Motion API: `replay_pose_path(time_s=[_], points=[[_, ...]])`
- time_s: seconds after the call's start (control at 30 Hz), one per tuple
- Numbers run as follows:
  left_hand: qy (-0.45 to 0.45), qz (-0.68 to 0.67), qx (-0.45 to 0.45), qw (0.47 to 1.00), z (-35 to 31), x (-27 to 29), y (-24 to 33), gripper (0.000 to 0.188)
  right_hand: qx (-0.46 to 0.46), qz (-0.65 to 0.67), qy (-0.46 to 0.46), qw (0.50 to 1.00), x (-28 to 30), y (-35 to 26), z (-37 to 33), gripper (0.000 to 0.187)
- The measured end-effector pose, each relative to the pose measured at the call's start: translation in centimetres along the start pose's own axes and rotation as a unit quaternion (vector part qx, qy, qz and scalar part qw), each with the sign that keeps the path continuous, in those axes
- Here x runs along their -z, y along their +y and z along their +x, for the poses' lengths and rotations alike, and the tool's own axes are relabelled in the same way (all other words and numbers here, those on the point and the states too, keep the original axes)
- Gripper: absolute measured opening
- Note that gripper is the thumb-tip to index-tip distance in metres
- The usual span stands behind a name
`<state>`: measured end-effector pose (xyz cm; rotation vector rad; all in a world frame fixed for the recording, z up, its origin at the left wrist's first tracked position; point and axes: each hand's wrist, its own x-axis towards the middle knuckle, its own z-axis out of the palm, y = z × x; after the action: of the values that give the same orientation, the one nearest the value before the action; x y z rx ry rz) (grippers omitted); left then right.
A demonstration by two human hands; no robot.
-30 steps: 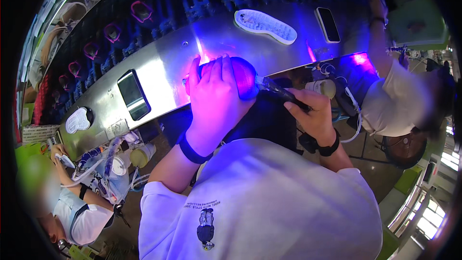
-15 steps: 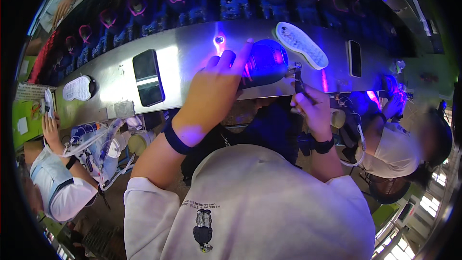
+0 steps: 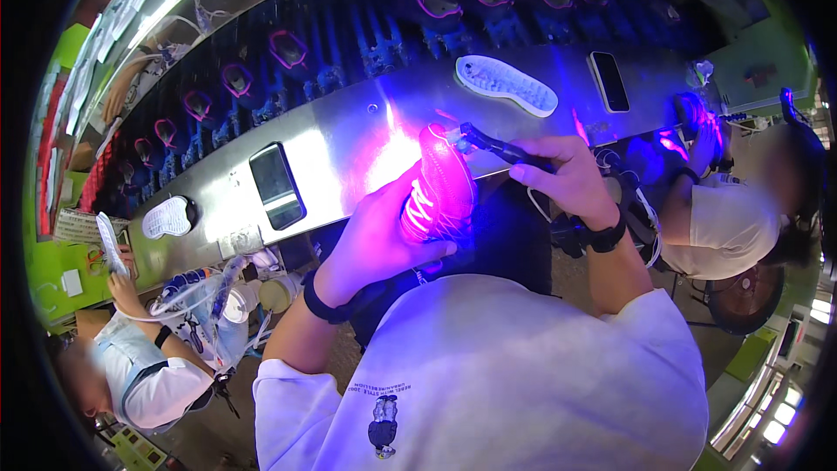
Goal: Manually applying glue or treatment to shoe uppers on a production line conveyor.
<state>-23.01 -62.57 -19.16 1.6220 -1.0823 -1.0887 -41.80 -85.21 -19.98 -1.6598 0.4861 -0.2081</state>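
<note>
A laced shoe (image 3: pixel 446 176), lit bright pink, is held over the near edge of the metal counter (image 3: pixel 336 135), its toe pointing toward the far side. The left hand (image 3: pixel 379 231) is wrapped around the shoe's heel end. The right hand (image 3: pixel 571 179), apart from the left, grips a dark-handled brush (image 3: pixel 506 149) whose head is at the shoe's toe; whether they touch I cannot tell. Beyond the shoe and to its right lies a white sole (image 3: pixel 507 85), then a phone (image 3: pixel 609 81). Left of the shoe are another phone (image 3: pixel 277 185) and, farther left, a second sole (image 3: pixel 167 218). Co-workers sit on both sides of the shoe, well apart from it.
</note>
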Motion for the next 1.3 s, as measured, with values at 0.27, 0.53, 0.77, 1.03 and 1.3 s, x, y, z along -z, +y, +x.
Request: replay_pose_path(time_s=[0.27,0.53,0.77,1.03,1.3], points=[[-0.045,-0.087,0.039,0.994,0.2,-1.8,0.3,0.087,0.01,-0.033,-0.005,0.999,1.7,2.2,-2.7,0.034],[-0.019,-0.297,0.173,0.939,0.5,-3.0,-0.5,0.063,-0.051,-0.009,0.022,0.998,-0.2,4.2,-4.5,0.032],[0.021,-0.314,0.19,0.93,0.5,-2.7,-2.4,0.06,-0.047,-0.043,-0.012,0.998,-0.3,5.0,-6.4,0.032],[0.059,-0.272,0.191,0.941,0.0,-1.9,-3.4,0.063,-0.122,-0.031,0.0,0.992,-1.9,3.0,-1.6,0.03],[0.081,-0.271,0.165,0.945,0.4,0.9,-3.7,0.054,-0.168,0.019,-0.107,0.98,0.5,2.6,-2.7,0.032]])
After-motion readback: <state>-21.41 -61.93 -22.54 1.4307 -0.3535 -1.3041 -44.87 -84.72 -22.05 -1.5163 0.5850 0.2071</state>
